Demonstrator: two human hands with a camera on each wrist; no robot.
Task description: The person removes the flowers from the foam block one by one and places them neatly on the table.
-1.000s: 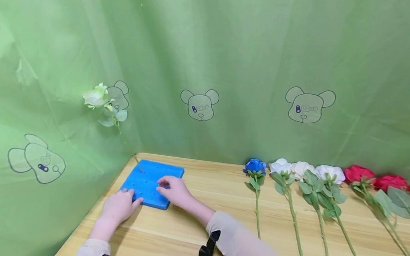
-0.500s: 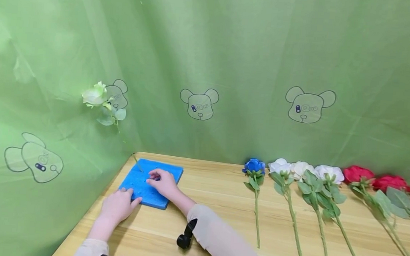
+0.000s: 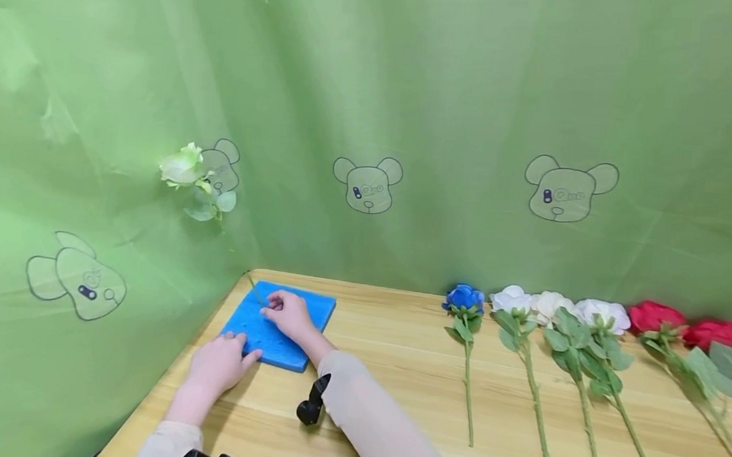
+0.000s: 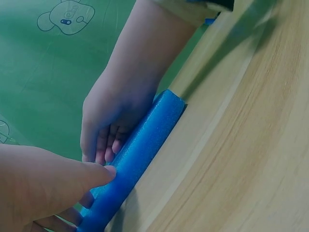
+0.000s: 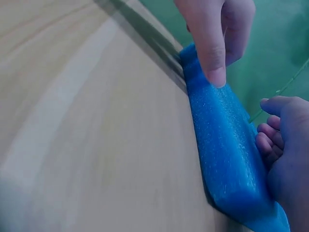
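Note:
A blue foam block (image 3: 285, 355) with small holes lies at the table's left back corner. My left hand (image 3: 218, 362) rests at its near left edge; in the left wrist view the thumb (image 4: 99, 175) touches the front side. My right hand (image 3: 289, 316) is over the block, fingertips close to the foot of the white rose's stem (image 3: 255, 289). Loosely curled fingers (image 5: 270, 137) show in the right wrist view, with the stem passing right at the thumb tip. The white rose (image 3: 182, 165) leans left, standing up from the block.
On the wooden table (image 3: 393, 374) to the right lie a blue rose (image 3: 464, 298), several white ones (image 3: 512, 299) and red ones (image 3: 656, 317), stems toward the front. A green curtain (image 3: 452, 120) hangs close behind and at the left.
My right hand has moved left and back across the block, up to the rose's stem. The left hand has stayed at the block's edge. The head view has shifted slightly.

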